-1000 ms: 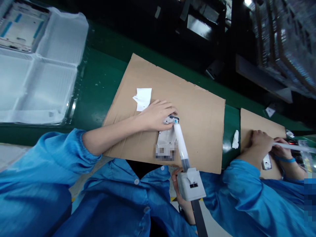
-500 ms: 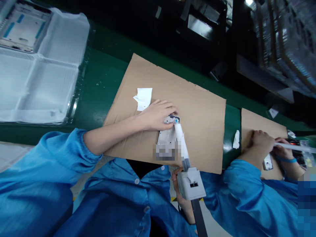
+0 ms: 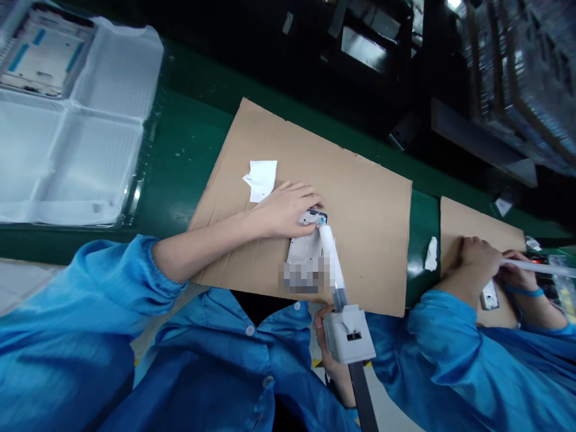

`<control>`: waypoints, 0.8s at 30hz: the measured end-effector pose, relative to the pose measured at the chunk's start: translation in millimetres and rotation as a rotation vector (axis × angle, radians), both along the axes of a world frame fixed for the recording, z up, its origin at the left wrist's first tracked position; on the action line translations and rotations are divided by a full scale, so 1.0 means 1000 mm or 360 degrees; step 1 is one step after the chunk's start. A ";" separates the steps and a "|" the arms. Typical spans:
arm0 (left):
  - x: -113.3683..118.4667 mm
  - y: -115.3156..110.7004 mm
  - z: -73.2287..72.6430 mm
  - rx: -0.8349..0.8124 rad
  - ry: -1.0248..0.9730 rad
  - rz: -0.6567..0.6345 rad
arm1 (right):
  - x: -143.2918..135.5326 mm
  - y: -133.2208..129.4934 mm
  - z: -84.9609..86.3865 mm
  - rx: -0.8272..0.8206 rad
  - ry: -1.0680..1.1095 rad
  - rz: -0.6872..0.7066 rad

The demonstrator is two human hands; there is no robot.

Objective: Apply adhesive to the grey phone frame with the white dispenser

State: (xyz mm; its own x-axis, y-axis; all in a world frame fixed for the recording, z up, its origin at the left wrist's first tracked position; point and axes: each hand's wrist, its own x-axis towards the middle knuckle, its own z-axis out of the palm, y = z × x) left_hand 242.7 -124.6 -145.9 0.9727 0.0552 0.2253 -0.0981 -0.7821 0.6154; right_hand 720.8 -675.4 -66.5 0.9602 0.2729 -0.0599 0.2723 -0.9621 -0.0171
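While the left hand (image 3: 284, 211) lies flat with its fingers curled over the far end of a thin silver metal phone frame (image 3: 307, 249), pinning it down, that frame rests on a large brown cardboard sheet (image 3: 360, 204) spread over the green bench (image 3: 180, 150), near the sheet's front edge. Part of the frame nearest the body is blurred out. The right hand (image 3: 332, 354) is mostly hidden behind a grey box-shaped dispenser handle (image 3: 348, 333) and grips it from below; how tightly its fingers close cannot be told. From the handle a translucent white syringe barrel (image 3: 332, 261) slants forward, its blue tip touching the frame's far end just beside the left fingertips. A crumpled white paper scrap (image 3: 261, 178) lies on the cardboard just beyond the left hand. At far left sits a white moulded plastic tray (image 3: 103, 144), one compartment holding another frame. To the right, a co-worker's hands (image 3: 479, 264) in blue sleeves work at a second cardboard sheet (image 3: 468, 225).
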 end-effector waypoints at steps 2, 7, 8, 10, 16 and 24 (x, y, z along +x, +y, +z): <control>0.000 0.000 0.000 0.0004 0.0000 -0.0001 | 0.004 -0.004 -0.002 0.0192 0.0140 -0.0145; 0.001 0.000 0.000 0.0004 -0.0007 0.0000 | 0.008 -0.010 -0.002 0.0498 0.0282 -0.0360; 0.001 0.000 0.000 0.0005 -0.0007 -0.0001 | 0.009 -0.010 -0.002 0.0533 0.0286 -0.0383; 0.000 0.000 0.000 0.0002 -0.0009 0.0000 | 0.009 -0.011 -0.002 0.0592 0.0276 -0.0405; 0.000 0.000 0.000 -0.0006 0.0003 0.0003 | 0.016 -0.012 -0.006 0.0726 0.0265 -0.0333; 0.001 0.000 0.001 0.0019 0.0042 0.0003 | 0.024 -0.013 -0.009 0.0700 0.0206 -0.0157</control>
State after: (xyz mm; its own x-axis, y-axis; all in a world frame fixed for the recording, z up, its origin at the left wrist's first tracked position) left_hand 243.4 -124.5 -144.7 0.9782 0.0543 0.2002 -0.0807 -0.7896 0.6083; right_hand 744.9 -688.1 -75.1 0.9750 0.2072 -0.0800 0.1488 -0.8769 -0.4571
